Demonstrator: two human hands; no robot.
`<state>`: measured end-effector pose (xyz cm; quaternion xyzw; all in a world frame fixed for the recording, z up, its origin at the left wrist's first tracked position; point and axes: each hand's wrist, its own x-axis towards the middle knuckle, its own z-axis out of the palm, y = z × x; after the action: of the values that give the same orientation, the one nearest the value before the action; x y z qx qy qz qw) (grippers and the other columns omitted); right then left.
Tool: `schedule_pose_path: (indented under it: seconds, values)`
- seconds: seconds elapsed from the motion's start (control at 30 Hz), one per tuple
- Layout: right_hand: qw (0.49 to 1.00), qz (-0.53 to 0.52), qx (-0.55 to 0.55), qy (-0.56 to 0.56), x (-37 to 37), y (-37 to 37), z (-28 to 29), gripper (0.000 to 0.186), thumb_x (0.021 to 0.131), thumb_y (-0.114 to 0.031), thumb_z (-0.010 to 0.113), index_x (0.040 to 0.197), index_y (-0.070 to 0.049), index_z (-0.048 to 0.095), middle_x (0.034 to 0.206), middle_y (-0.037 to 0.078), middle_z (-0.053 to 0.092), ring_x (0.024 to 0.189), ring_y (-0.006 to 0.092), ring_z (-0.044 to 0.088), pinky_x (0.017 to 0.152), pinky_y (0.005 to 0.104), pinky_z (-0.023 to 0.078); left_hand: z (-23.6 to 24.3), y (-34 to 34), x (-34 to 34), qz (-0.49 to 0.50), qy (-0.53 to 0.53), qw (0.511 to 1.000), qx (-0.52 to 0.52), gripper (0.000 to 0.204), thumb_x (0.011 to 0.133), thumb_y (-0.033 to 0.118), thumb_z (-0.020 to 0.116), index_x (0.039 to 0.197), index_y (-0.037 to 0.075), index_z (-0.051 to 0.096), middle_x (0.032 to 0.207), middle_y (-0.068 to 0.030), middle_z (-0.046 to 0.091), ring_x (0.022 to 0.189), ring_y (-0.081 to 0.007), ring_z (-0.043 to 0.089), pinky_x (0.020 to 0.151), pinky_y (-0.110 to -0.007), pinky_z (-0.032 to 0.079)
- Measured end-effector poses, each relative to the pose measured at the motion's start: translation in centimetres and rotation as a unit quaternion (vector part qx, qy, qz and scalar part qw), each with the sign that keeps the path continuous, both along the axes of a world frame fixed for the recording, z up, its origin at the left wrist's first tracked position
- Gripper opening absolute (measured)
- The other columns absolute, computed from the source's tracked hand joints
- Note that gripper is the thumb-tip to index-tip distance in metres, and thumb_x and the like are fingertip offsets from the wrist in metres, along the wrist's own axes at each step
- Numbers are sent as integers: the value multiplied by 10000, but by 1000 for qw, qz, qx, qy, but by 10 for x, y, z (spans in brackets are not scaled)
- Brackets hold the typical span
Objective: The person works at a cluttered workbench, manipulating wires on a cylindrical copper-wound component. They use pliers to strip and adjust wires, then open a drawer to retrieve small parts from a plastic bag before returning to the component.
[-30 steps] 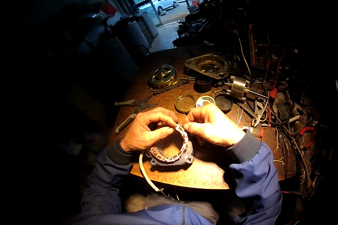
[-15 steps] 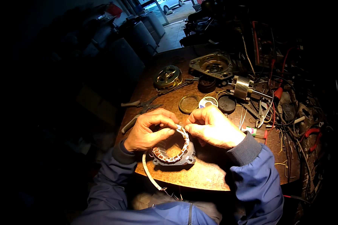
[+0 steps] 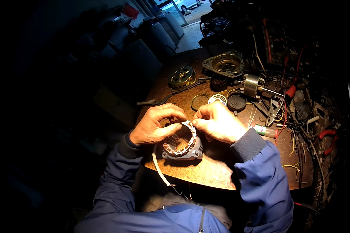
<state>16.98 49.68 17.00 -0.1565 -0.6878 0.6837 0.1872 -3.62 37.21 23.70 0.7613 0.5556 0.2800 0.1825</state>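
A motor stator [image 3: 194, 152] with a grey metal housing stands on the wooden table, its ring of copper windings [image 3: 180, 150] laced with white cord and facing up. My left hand [image 3: 156, 126] curls over the ring's far left side, thumb and fingers closed on its edge. At the far right of the ring, my right hand [image 3: 217, 123] pinches thumb and forefinger together right beside the windings. Whatever lies in that pinch is too small to make out. From the stator's left side a white sleeved lead [image 3: 159, 171] hangs over the table's near edge.
Beyond my hands lie a brass-coloured end cover [image 3: 182, 77], a larger motor cover [image 3: 224, 64], a rotor with a shaft [image 3: 252, 86], a round dark tin [image 3: 236, 102] and a spool [image 3: 217, 98]. Pliers [image 3: 274, 112] and tangled wires [image 3: 299, 128] crowd the right side.
The whole view has shifted slightly, so the table items sit further right. My left hand has opened its curl a little over the ring; the right hand keeps its pinch beside it.
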Motion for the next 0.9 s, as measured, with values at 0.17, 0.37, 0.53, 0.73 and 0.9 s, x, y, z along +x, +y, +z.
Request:
schedule_pose_path:
  seconds: [0.17, 0.37, 0.53, 0.73, 0.9]
  values:
    - [998, -19, 50, 17, -4, 2, -7, 226, 903, -137, 678, 920, 81, 734, 738, 130, 713, 666, 183, 683, 596, 360, 533, 4, 4, 3, -9, 61, 998, 18, 155, 891, -12, 774, 1044, -11, 752, 1077, -120, 732, 992, -210, 708, 862, -320, 562]
    - [996, -23, 80, 15, -5, 3, -8, 259, 878, -174, 699, 924, 76, 750, 781, 178, 738, 743, 220, 720, 689, 384, 559, 2, 1, 4, 13, 43, 999, -3, 93, 912, 5, 762, 999, -14, 739, 1054, -119, 715, 974, -206, 696, 862, -313, 553]
    - [996, -29, 85, 11, -4, 2, -8, 261, 875, -181, 706, 928, 69, 756, 803, 194, 747, 778, 242, 731, 730, 394, 564, 1, 1, 4, 9, 14, 999, -29, 62, 954, 7, 721, 1006, -21, 702, 1093, -100, 674, 1009, -174, 656, 905, -293, 524]
    - [998, -16, 57, 6, -1, -1, -2, 171, 972, -119, 677, 977, 46, 718, 750, 36, 680, 605, 84, 591, 530, 267, 459, -6, -2, 6, 51, -61, 994, -70, 65, 977, 6, 704, 1036, -19, 693, 1147, -83, 649, 1030, -138, 633, 915, -280, 516]
    - [997, -30, 69, 3, -3, 0, -5, 221, 908, -160, 697, 944, 53, 743, 818, 139, 732, 754, 189, 692, 689, 349, 530, -5, -1, 6, 55, -77, 994, -63, 90, 948, 26, 732, 1022, -5, 691, 1065, -87, 689, 993, -171, 664, 904, -314, 531]
